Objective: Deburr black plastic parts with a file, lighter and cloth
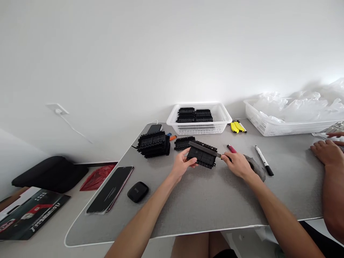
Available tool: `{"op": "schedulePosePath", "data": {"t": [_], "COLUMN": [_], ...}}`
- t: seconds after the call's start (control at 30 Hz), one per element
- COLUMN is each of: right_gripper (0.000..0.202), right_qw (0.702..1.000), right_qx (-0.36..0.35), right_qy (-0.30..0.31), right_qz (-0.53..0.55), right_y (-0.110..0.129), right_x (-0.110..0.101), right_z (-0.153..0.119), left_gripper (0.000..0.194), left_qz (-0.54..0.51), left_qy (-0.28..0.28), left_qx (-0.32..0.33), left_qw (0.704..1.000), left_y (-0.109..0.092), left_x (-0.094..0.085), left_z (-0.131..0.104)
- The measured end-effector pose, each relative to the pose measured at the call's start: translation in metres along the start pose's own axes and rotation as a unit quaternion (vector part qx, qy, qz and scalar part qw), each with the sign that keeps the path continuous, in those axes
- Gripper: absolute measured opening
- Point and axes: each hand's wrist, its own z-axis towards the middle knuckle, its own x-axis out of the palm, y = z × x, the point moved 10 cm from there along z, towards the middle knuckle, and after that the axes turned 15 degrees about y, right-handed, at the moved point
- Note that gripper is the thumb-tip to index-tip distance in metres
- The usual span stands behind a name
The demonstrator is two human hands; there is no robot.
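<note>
My left hand grips the left end of a black rectangular plastic part with toothed long edges, held tilted above the table. In my right hand is a flat metal file, its blade lying across the upper side of the part. Another such black part lies on the table just behind. A stack of similar parts stands to the left, and more sit in a white basket at the back.
A phone and a small black case lie on the left of the grey table. Right are a marker, grey cloth, yellow-handled tool and basket of plastic bags. Another person's hands rest far right.
</note>
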Motion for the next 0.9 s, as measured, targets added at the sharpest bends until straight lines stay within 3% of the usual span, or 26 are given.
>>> {"op": "schedulePosePath", "data": {"t": [0.43,0.67,0.9], "right_gripper": [0.045,0.046,0.044], "right_qw": [1.000,0.999,1.000], "right_qx": [0.002,0.045,-0.004], "right_qy": [0.003,-0.018,0.002], "right_qz": [-0.004,0.017,0.002], "right_y": [-0.002,-0.030,-0.002], "right_x": [0.002,-0.007,0.003], "right_z": [0.001,-0.001,0.003], "left_gripper": [0.077,0.074,0.076], "left_qz": [0.000,-0.016,-0.010], "left_qy": [-0.005,-0.036,-0.010], "left_qx": [-0.003,0.016,0.007], "left_qw": [1.000,0.999,1.000], "left_y": [0.000,0.000,0.005], "left_x": [-0.002,-0.014,-0.005], "left_z": [0.000,0.000,0.002]}}
